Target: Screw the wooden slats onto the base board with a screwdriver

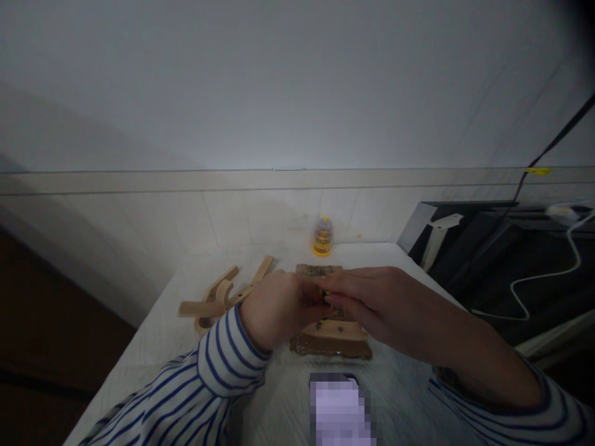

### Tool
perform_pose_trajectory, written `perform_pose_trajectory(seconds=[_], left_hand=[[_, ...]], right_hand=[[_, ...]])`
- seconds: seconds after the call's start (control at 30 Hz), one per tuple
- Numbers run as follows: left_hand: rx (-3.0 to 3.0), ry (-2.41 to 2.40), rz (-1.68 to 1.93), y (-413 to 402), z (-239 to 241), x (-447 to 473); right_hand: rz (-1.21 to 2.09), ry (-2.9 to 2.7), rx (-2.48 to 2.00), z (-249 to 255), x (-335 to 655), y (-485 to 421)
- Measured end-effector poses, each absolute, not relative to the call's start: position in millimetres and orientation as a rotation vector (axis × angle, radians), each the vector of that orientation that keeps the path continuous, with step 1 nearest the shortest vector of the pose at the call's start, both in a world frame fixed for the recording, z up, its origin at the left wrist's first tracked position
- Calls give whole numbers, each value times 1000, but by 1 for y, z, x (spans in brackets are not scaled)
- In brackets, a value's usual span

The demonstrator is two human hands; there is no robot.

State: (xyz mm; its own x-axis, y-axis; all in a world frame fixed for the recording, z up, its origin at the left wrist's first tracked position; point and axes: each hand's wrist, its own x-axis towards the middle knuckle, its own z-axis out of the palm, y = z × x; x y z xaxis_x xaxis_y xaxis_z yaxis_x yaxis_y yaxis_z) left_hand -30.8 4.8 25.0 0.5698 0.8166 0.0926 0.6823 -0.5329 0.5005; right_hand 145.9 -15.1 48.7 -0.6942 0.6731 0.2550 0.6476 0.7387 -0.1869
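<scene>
My left hand [289,308] and my right hand [379,297] meet above a brown taped packet [325,348]. Both hands are closed, fingertips pinched close together. A small dark and yellow bit shows between them, too small to name. Across the packet, under my hands, lies a pale wooden strip [344,330] with two dark spots on it. Behind my fingers, the packet's printed far part [320,271] is partly covered. What each hand grips is mostly hidden by the fingers.
Several loose wooden pieces [204,308], straight and curved, lie left of my hands on the white-covered table [158,328]. A yellow-based clear container [323,238] stands near the wall. A blurred-out phone [339,412] lies at the front. Dark panels [493,248] and a white cable [548,274] are on the right.
</scene>
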Motion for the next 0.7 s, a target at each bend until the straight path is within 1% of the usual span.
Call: perform_pose_trajectory(seconds=[0.33,0.7], left_hand=[[2342,1190,354,7,29,-33],[2387,1126,344,11,25,-35]], right_hand=[[96,-2640,-1105,48,143,-17],[-47,-2621,-1132,48,141,-18]])
